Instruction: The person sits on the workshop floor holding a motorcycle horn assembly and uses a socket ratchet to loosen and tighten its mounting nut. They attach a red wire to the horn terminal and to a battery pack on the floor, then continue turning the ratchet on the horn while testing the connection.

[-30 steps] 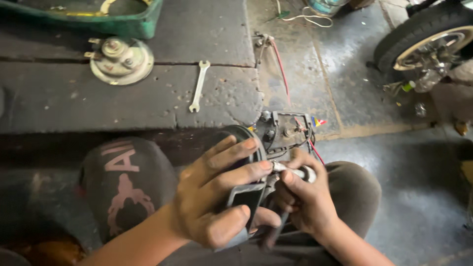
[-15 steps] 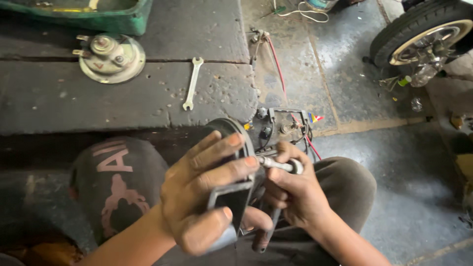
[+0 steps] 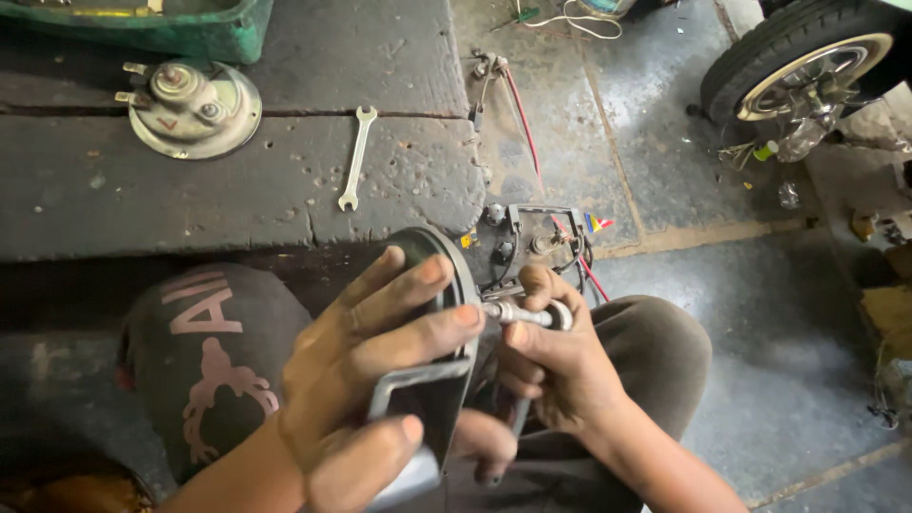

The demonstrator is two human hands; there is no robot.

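The left hand (image 3: 366,380) clasps a dark round housing (image 3: 437,323) held on edge over the lap, its fingers (image 3: 418,332) spread across the rim and the thumb pressed on the grey metal bracket (image 3: 418,389) at the near side. The right hand (image 3: 551,366) is clenched around a socket wrench (image 3: 522,313), whose silver head meets the right edge of the housing, so the step in hand looks like turning a fastener there. The next move probably calls for a firm grip on the housing while the wrench swings, with little room between the two hands.

Behind the housing hangs a small frame with switches (image 3: 537,242), with red wires (image 3: 518,114) running far across the floor (image 3: 760,313); they lie close to the wrench and could snag it. On the dark stone slab (image 3: 237,190) to the far left lie an open spanner (image 3: 356,157) and a round horn-like metal part (image 3: 195,109), well apart from the hands, with a green tray (image 3: 218,33) beyond. A wheel (image 3: 807,71) stands far right.
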